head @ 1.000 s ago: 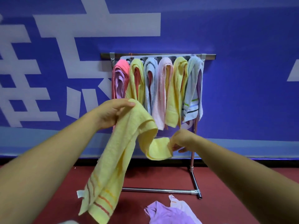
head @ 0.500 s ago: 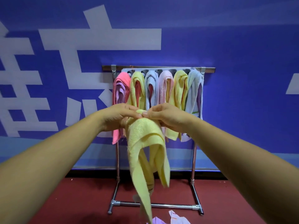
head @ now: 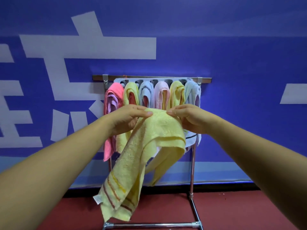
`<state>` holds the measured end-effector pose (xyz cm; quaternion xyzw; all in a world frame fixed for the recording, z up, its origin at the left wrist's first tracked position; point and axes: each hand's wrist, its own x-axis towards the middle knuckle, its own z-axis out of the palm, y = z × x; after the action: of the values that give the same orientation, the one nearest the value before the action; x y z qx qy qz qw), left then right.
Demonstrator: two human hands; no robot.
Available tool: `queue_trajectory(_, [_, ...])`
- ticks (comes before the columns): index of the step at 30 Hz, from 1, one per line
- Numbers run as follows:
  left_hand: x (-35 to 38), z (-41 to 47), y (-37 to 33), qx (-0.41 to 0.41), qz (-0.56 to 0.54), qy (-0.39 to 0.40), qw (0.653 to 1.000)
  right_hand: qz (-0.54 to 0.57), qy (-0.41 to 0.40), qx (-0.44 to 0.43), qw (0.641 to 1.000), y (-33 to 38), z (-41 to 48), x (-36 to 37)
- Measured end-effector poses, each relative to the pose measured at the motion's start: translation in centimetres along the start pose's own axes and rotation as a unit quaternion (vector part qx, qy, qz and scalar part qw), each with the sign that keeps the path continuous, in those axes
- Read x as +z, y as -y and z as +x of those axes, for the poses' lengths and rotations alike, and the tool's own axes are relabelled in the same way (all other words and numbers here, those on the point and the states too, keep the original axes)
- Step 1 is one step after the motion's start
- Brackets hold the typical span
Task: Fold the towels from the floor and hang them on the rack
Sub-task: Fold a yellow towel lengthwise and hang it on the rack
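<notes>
A fluffy yellow terry towel with orange-brown stripes near its hem drapes doubled at frame centre, before the chrome rack at 12 o'clock; half a second ago the hands met, now they sit apart; left hand and right hand each pinch its folded top edge

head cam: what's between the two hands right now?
Head view: only the yellow towel's folded top edge spans from left hand to right hand, both pinching it.
</notes>
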<state>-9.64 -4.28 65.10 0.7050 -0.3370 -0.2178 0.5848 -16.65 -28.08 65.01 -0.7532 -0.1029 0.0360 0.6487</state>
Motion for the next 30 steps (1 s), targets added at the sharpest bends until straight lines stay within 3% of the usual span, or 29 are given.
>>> queue_trajectory(3, [0.8,3.0,-1.2,0.018,-0.021,0.013,1.0,-0.036,0.001,0.002,0.999,0.6,-0.3,-2.4])
queue_trajectory(6, [2.1,5.8,-2.1,0.028,-0.024,0.034,0.999,-0.009,-0.049,-0.031,0.998,1.7,-0.5,-5.1])
queue_trajectory(12, [4.4,12.1,-2.5,0.006,0.098,0.074,0.992,-0.031,-0.111,-0.041,0.992,3.5,-0.6,-11.3])
queue_trajectory(15, [5.5,16.1,-3.1,0.045,0.043,0.041,0.997,-0.054,-0.154,-0.032,0.986,3.7,0.2,-14.9])
queue_trajectory(19, [6.0,21.7,-5.3,0.109,0.061,-0.053,0.991,-0.049,-0.205,-0.027,0.977,4.1,2.4,-19.5])
queue_trajectory(30, [3.7,33.6,-7.8,0.089,0.307,-0.12,0.94,-0.136,-0.316,0.04,0.938,4.2,13.4,-28.6])
